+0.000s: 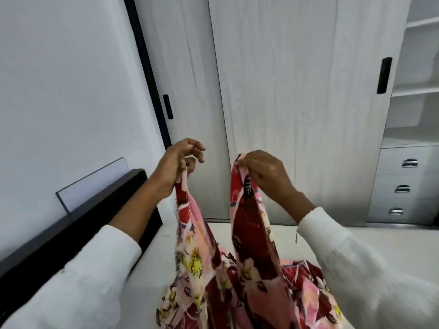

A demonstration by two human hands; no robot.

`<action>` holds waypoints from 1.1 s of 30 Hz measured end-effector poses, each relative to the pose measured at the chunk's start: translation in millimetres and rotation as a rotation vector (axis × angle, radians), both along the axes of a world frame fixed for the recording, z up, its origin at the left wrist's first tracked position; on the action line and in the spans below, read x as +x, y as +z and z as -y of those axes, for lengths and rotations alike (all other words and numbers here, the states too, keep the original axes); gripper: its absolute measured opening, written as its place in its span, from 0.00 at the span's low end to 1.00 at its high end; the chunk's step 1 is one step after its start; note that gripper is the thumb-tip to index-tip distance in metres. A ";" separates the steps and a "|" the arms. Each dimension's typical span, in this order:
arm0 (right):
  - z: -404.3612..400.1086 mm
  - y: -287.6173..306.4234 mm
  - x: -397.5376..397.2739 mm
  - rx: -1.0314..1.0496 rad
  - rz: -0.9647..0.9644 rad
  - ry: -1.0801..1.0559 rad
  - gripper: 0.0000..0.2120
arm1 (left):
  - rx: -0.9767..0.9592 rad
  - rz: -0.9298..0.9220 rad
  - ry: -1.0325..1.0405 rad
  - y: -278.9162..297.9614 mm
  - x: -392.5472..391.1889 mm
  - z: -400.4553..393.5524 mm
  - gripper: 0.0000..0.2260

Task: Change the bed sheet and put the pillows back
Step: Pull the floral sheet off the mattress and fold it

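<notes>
Left hand: left hand (177, 162) raised, thumb and forefinger pinching an edge of the floral bed sheet (247, 233); other fingers loosely curled.
Right hand: right hand (263, 170) level with the left, just beside it, fingertips pinching a second point of the same edge.
Sheet position: hangs from both hands in two strands; the rest bunched below them on the bare mattress (356, 238).
Step (judged): finding the edge or corners before spreading.
Next move (judged): hands must part widely, then throw the cloth out flat.
Counts: hands 2; sheets 1; pillows 0 in view.
Beyond hands: dark headboard (78, 224) left; wardrobe doors (285, 91) ahead, 2; drawers with chrome handles (403, 186) far right, 3.
</notes>
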State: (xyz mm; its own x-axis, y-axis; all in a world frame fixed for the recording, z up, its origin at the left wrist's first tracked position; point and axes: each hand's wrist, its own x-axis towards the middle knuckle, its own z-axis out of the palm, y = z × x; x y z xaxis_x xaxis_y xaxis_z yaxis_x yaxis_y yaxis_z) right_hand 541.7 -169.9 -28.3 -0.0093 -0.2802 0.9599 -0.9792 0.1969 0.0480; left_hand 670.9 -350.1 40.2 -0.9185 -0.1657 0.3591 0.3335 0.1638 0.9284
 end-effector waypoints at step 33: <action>12.5 -15.6 63.4 -0.108 0.620 0.204 0.16 | -0.334 0.109 0.067 -38.6 -12.6 -30.1 0.06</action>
State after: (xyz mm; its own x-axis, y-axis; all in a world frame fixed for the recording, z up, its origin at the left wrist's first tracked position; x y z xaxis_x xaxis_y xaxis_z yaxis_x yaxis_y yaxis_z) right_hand 605.1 -182.4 -43.9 -0.5266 -0.2369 0.8164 -0.8370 -0.0234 -0.5466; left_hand 658.3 -320.0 1.6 -0.9455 -0.1166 0.3039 0.2136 0.4822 0.8496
